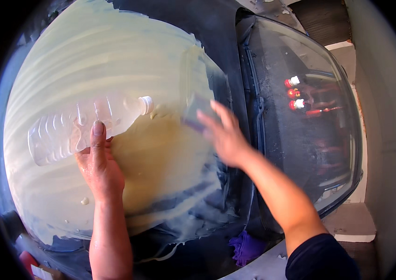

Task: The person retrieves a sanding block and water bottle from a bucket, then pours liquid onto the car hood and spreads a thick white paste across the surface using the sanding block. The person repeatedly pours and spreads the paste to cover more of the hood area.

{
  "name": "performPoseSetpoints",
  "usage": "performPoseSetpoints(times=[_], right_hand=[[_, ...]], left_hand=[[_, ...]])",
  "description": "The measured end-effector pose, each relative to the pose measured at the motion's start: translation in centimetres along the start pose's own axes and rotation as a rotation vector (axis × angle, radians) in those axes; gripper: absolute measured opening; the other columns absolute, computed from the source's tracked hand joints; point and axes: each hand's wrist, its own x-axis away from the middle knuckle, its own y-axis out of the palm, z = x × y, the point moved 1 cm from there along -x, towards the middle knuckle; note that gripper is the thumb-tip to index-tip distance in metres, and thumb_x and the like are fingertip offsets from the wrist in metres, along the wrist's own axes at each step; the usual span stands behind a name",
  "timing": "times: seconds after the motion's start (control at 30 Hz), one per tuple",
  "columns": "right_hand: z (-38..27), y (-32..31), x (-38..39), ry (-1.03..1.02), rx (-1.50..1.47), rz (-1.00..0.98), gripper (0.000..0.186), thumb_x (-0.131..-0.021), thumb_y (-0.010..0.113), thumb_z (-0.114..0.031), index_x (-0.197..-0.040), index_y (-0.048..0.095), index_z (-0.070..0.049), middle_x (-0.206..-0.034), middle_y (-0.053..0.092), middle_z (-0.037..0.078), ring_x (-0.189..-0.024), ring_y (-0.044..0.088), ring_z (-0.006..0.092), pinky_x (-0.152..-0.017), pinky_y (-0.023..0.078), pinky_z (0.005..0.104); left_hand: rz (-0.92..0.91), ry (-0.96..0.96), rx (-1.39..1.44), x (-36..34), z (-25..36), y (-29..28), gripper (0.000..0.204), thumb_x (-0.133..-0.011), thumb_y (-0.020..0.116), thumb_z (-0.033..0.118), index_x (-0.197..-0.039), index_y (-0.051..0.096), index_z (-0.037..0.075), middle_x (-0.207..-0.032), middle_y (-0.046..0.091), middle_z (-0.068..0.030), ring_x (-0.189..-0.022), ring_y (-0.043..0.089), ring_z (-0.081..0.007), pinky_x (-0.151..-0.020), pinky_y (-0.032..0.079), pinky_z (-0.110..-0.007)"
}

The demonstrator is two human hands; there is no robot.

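My left hand (pixel 100 161) is wrapped round a clear plastic bottle (pixel 57 135) with a white cap, thumb on the near side. The bottle lies sideways above the car hood, its capped end to the right and slightly higher. At the hood's right part, my right hand (pixel 229 140) grips a flat grey sanding block (pixel 198 112), smeared by motion. The block is on the cream filler coat (pixel 109 51) that covers most of the hood. Between my hands the coat looks wet and browner. Patchy dark paint (pixel 207 186) shows along its near right edge.
The windshield (pixel 277 154) rises to the right, with small red and white figurines (pixel 293 93) behind the glass. A purple cloth (pixel 246 247) lies near the hood's near right corner. A grey wall (pixel 389 116) stands beyond the car at far right.
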Motion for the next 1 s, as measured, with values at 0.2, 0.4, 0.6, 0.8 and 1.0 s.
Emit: performPoseSetpoints(times=[0.2, 0.4, 0.6, 0.8, 1.0], right_hand=[[2.0, -0.7, -1.7, 0.027, 0.031, 0.020, 0.050, -0.092, 0.062, -0.018, -0.140, 0.051, -0.026, -0.147, 0.037, 0.021, -0.135, 0.037, 0.0396, -0.110, 0.030, 0.0490], [6.3, -0.2, -9.9, 0.108, 0.078, 0.146, 0.042, -0.098, 0.053, -0.030, -0.140, 0.050, -0.026, -0.144, 0.040, 0.023, -0.131, 0.041, 0.0411, -0.108, 0.032, 0.0498], [-3.1, -1.0, 4.1, -0.024, -0.066, -0.067, 0.056, -0.089, 0.065, -0.014, -0.141, 0.049, -0.027, -0.149, 0.033, 0.020, -0.137, 0.034, 0.0398, -0.112, 0.028, 0.0496], [4.3, -0.5, -7.9, 0.056, 0.047, 0.064, 0.044, -0.096, 0.056, -0.030, -0.140, 0.050, -0.027, -0.146, 0.038, 0.022, -0.133, 0.039, 0.0396, -0.110, 0.031, 0.0495], [3.9, 0.9, -8.8, 0.083, 0.058, 0.144, 0.043, -0.096, 0.055, -0.030, -0.139, 0.051, -0.025, -0.144, 0.039, 0.023, -0.131, 0.041, 0.0407, -0.107, 0.033, 0.0499]], left_hand=[[0.043, 0.018, -0.027, 0.4, -0.8, 1.1, 0.051, -0.096, 0.062, 0.022, -0.139, 0.041, 0.003, -0.127, 0.056, -0.0100, -0.111, 0.057, -0.0202, -0.092, 0.045, -0.036], [-0.053, -0.010, -0.004, 0.5, -0.4, 2.0, 0.059, -0.095, 0.064, 0.024, -0.142, 0.037, 0.001, -0.126, 0.056, -0.0119, -0.112, 0.055, -0.0210, -0.095, 0.044, -0.037], [-0.014, -0.006, -0.039, 0.1, 0.1, 1.0, 0.048, -0.096, 0.062, 0.021, -0.136, 0.044, 0.003, -0.128, 0.056, -0.0109, -0.112, 0.057, -0.0213, -0.094, 0.046, -0.037], [-0.037, 0.003, -0.051, 0.2, -0.2, 1.5, 0.051, -0.095, 0.063, 0.023, -0.137, 0.043, 0.001, -0.123, 0.057, -0.0103, -0.109, 0.056, -0.0195, -0.093, 0.044, -0.036], [-0.053, 0.023, -0.060, 0.1, -0.1, 1.1, 0.052, -0.094, 0.064, 0.024, -0.137, 0.045, 0.000, -0.119, 0.060, -0.0103, -0.107, 0.055, -0.0187, -0.094, 0.043, -0.035]])
